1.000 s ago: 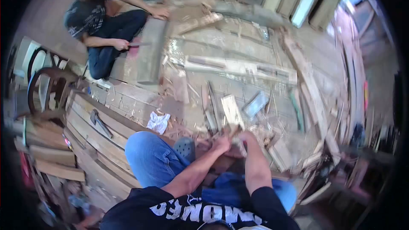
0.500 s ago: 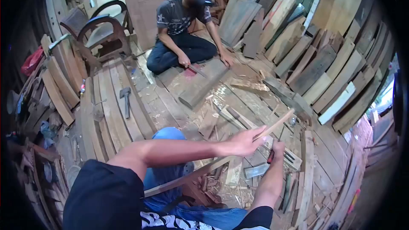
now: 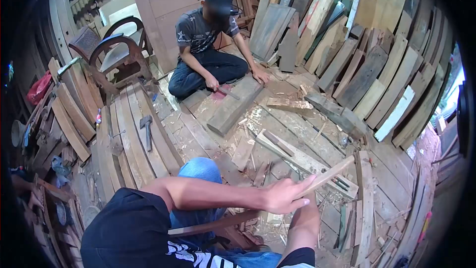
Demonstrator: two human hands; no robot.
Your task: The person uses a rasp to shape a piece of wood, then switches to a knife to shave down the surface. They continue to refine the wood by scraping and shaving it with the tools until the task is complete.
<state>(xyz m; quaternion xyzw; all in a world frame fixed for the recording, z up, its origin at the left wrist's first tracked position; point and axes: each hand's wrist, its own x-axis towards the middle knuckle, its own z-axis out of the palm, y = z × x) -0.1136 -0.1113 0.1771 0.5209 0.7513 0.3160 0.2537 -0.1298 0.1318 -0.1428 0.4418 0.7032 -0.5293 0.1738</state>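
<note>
My left hand (image 3: 285, 196) reaches across from the left and holds a long thin wooden strip (image 3: 331, 172). The strip slants from near my blue-jeaned knee (image 3: 198, 171) up to the right, over the littered plank floor. My fingers lie stretched along it. My right forearm (image 3: 303, 228) rises just beneath the left hand. The right hand itself is hidden behind the left hand and the strip, so I cannot see what it grips.
A seated person (image 3: 206, 44) presses one hand on a thick plank (image 3: 233, 106) and holds a tool in the other. A hammer (image 3: 146, 129) lies on floor planks at left. Chairs (image 3: 116, 52) stand at back left. Many boards (image 3: 367, 64) lean at right. Offcuts litter the floor.
The view swung up from my lap to the room. My left hand lifted the strip, then lowered it a little. My right hand, seen half a second ago, is now hidden.
</note>
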